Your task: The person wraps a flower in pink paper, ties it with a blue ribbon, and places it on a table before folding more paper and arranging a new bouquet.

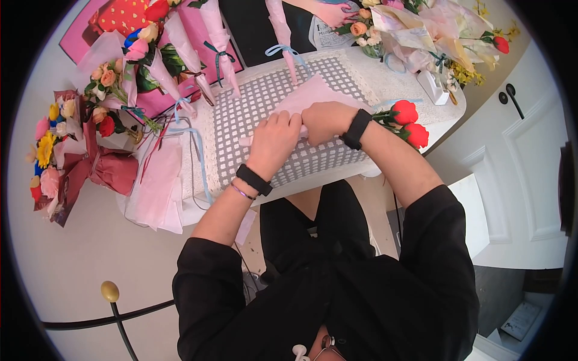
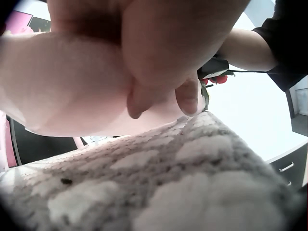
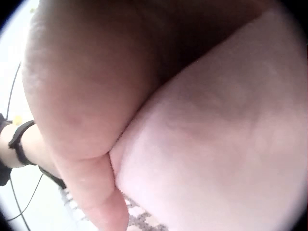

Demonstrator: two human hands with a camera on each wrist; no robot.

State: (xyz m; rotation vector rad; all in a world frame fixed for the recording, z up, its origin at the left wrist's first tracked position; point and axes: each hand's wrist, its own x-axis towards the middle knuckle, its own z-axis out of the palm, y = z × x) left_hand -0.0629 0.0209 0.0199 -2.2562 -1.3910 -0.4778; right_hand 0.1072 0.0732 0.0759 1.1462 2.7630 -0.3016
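Both hands meet over a sheet of pink wrapping paper (image 1: 319, 94) on the checked table mat. My left hand (image 1: 274, 143) pinches the paper near its front edge. In the left wrist view, fingertips (image 2: 186, 98) show against the pale sheet (image 2: 67, 86), close above the woven mat. My right hand (image 1: 327, 122) is curled on the same paper, just right of the left one. Its thumb (image 3: 101, 192) lies along the sheet in the right wrist view. Two red roses (image 1: 415, 135) with green leaves stick out beyond the right wrist; their stems are hidden by the paper and hand.
Several pink-wrapped single flowers (image 1: 218, 45) tied with ribbon lie along the back. A mixed bouquet (image 1: 57, 141) stands at the left, beside more pink sheets (image 1: 161, 186). A white box (image 1: 432, 88) and more wrapped flowers (image 1: 421, 30) occupy the back right. Blue ribbon (image 1: 201, 159) trails across the mat's left side.
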